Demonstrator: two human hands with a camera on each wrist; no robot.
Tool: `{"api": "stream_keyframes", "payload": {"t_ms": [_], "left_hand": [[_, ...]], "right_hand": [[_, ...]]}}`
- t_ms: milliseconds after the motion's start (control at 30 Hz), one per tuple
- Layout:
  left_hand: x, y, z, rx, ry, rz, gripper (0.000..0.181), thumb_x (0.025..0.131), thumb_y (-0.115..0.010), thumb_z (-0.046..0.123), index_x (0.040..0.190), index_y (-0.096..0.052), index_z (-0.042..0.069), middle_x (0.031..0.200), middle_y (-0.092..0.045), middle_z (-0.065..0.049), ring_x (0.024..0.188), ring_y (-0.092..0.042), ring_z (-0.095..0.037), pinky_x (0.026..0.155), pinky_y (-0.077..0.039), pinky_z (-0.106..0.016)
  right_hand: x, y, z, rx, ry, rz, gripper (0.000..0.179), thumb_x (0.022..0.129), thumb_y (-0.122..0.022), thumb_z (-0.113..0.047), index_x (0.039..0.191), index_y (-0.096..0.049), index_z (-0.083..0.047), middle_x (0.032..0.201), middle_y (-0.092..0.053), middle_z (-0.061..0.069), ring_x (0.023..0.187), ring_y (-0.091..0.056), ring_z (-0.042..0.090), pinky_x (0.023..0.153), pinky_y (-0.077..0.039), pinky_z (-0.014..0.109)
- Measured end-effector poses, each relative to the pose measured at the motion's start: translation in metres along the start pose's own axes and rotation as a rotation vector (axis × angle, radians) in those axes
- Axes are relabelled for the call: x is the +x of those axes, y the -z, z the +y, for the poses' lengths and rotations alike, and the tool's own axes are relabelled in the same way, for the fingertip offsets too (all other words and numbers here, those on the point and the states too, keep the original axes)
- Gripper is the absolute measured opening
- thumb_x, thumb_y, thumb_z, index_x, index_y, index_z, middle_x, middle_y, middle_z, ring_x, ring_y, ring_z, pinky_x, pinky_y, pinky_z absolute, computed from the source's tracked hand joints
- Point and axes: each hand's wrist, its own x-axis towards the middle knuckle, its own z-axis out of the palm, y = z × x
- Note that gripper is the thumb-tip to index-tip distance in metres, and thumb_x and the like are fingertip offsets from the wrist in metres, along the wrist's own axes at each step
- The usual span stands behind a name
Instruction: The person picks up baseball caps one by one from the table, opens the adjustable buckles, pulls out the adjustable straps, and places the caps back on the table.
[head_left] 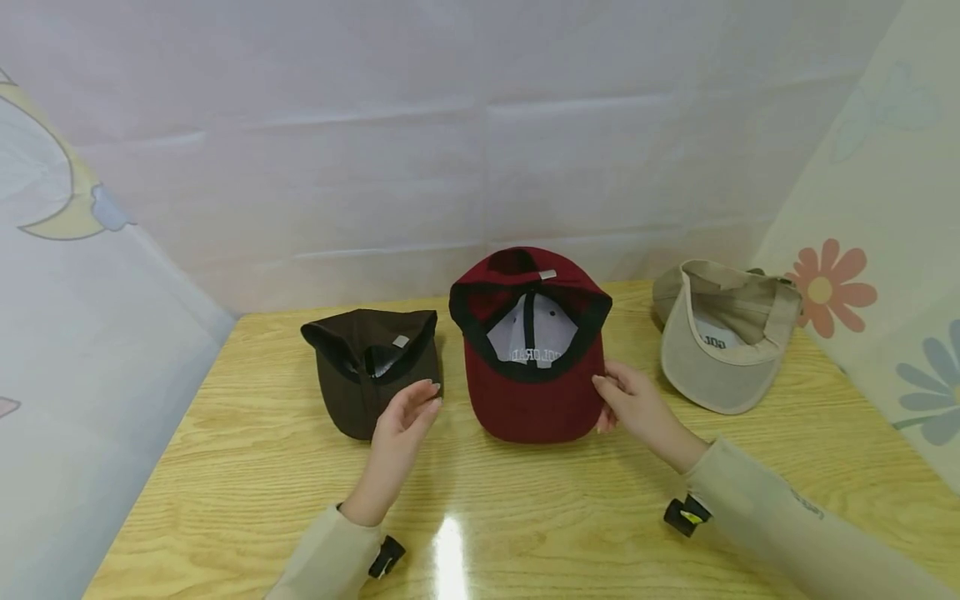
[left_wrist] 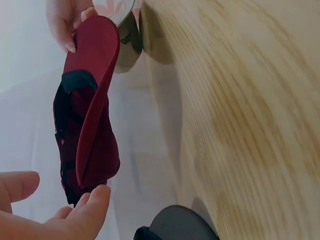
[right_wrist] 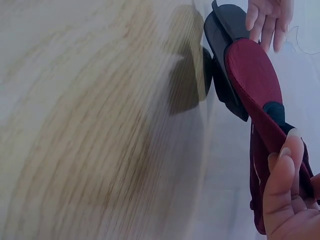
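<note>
Right hand fingers pinching maroon cap brim edge; left hand open, loose, between it and brown cap, gripping nothing.

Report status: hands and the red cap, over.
Right hand pinching the brim edge of the red cap, upside down on the table. Left hand open, between red cap and brown cap. Beige cap well right, nothing blocking.

Left hand relaxed, fingers straight; right hand fingers curled, pinching
</note>
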Motion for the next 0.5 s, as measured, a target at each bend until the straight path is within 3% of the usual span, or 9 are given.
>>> {"api": "stream_keyframes", "payload": {"t_ms": [167,333,500], "left_hand": [[-0.003,-0.009,0.001,-0.020,0.075,-0.082,0.049,0.099,-0.057,0.013,0.138,-0.041,-0.012,0.134,-0.051,-0.029,0.123,-0.052,-0.036,0.101,-0.043,-0.042],[-0.003,-0.017,0.001,-0.033,0.100,-0.129,0.051,0.098,-0.058,0.012,0.138,-0.041,-0.013,0.131,-0.054,-0.029,0.119,-0.055,-0.034,0.097,-0.047,-0.043],[0.000,-0.023,0.004,-0.094,0.109,-0.166,0.043,0.097,-0.057,0.007,0.134,-0.046,-0.012,0.121,-0.060,-0.029,0.105,-0.063,-0.032,0.088,-0.052,-0.040]], "right_hand": [[-0.005,-0.002,-0.002,-0.004,0.019,0.000,0.017,0.101,-0.045,-0.001,0.093,-0.053,0.011,0.056,-0.058,0.013,0.044,-0.056,0.020,0.045,-0.050,0.033],[-0.009,-0.005,-0.005,0.003,0.056,-0.014,0.016,0.100,-0.046,0.000,0.089,-0.053,0.010,0.055,-0.058,0.012,0.043,-0.056,0.022,0.044,-0.050,0.033],[-0.011,-0.008,-0.008,0.020,0.088,-0.034,0.017,0.100,-0.045,0.002,0.086,-0.052,0.010,0.055,-0.057,0.012,0.043,-0.056,0.022,0.043,-0.050,0.034]]}}
